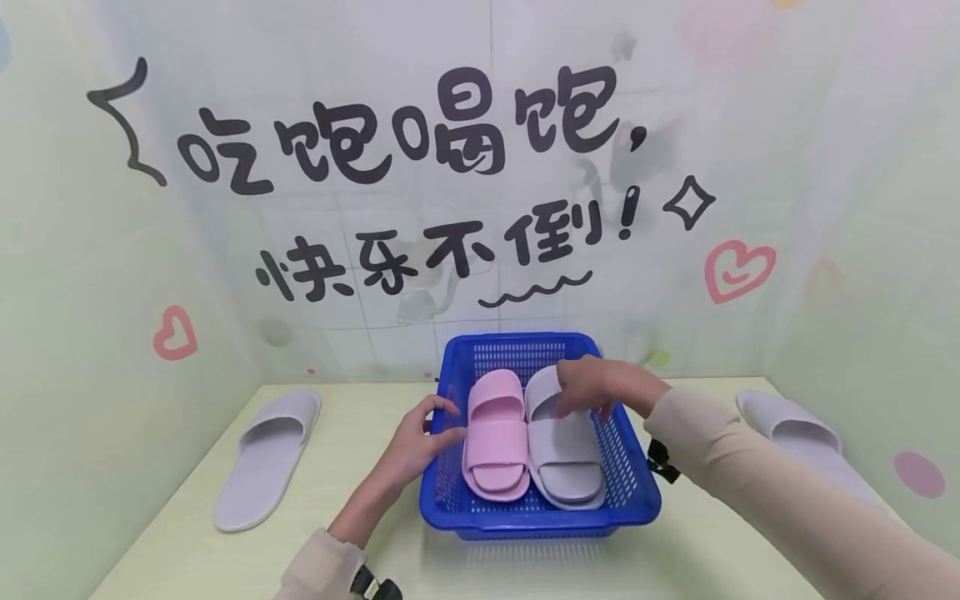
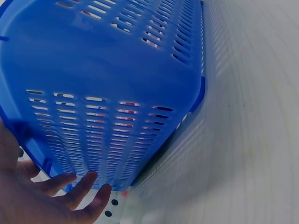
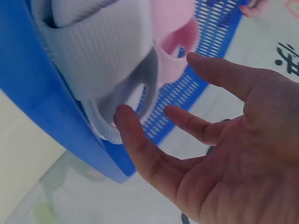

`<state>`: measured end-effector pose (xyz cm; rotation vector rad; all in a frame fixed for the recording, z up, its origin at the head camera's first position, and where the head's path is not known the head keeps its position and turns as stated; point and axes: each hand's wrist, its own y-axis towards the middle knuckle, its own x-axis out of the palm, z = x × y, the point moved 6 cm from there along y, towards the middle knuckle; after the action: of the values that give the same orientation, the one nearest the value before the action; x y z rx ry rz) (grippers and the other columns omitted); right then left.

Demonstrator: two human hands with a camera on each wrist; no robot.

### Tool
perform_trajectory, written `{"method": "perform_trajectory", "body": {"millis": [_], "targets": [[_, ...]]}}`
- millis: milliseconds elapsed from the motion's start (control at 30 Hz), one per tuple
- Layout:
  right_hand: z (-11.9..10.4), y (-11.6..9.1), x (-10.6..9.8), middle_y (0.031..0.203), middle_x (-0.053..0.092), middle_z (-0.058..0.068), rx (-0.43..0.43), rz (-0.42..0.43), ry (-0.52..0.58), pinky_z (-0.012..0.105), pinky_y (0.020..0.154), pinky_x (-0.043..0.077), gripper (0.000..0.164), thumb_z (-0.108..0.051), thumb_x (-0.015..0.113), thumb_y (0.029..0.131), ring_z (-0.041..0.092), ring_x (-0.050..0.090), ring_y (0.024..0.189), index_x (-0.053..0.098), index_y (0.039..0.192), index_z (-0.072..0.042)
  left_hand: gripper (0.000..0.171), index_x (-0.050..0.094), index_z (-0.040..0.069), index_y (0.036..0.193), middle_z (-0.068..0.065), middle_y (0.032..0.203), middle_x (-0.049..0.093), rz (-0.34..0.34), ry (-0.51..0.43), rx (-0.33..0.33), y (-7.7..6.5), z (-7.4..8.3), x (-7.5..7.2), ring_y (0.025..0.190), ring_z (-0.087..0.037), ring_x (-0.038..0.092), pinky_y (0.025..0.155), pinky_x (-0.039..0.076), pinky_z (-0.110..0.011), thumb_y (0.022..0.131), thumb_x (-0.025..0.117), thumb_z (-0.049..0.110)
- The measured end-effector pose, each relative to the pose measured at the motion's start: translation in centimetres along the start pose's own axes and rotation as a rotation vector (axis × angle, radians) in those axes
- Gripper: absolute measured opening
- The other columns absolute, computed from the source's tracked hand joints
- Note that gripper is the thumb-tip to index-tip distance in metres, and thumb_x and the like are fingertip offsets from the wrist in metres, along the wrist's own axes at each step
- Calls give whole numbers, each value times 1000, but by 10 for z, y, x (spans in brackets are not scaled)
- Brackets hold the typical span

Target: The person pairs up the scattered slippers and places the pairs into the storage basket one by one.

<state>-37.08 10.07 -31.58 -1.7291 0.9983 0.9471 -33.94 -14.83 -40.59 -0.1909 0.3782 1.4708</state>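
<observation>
Basket (image 1: 540,522), blue perforated plastic, on pale table (image 1: 360,554), placed toward 6 o'clock in the head view. Two sets of ribbed slide slippers inside, side by side: pink slippers (image 1: 495,443) on the 9 o'clock side, grey slippers (image 1: 566,446) on the 3 o'clock side, both with straps and open-toed ends laid along the 12-to-6 line. Each set looks layered, a double sole edge showing at its 6 o'clock end. Right hand (image 1: 588,385) reaches in from 3 o'clock over the far end of the grey slippers, fingers pointing down; right-wrist view shows the grip wide, thumb and fingers well apart with a gap between, one fingertip overlapping the slipper's opening. Contact there: cannot tell. Left hand (image 1: 414,440) at the basket's 9 o'clock rim, grip loose and fairly wide, thumb and forefinger at the edge, other fingers extended along the outer wall; whether it bears on the plastic, cannot tell. Single pale slipper (image 1: 258,471) out on the table, well off at 9 o'clock, strap end toward 1 o'clock. Matching slipper (image 1: 795,418) at 3 o'clock, strap end toward 11, partly hidden by beige sleeve (image 1: 780,492). Black Chinese lettering (image 1: 461,117) across wall at 12 o'clock.
</observation>
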Motion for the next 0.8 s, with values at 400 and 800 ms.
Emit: {"method": "perform_trajectory", "body": {"millis": [400,800], "targets": [[0,-24,-22,107,67,11,-296,183,-193,39,78,52,32,-30,71,93,24,58,92,68,115,-7,27,63,11,117,-16,146,55,6,19,13,-2,3,-2,116,-34,63,84,59,-43,93,73,20],[72,-42,-43,99,65,8,-298,470,-352,35,60,51,23,-24,73,91,18,57,71,66,111,-15,66,24,20,163,-29,154,46,-3,95,61,3,-6,-30,129,-45,60,96,57,-53,108,48,47]]}}
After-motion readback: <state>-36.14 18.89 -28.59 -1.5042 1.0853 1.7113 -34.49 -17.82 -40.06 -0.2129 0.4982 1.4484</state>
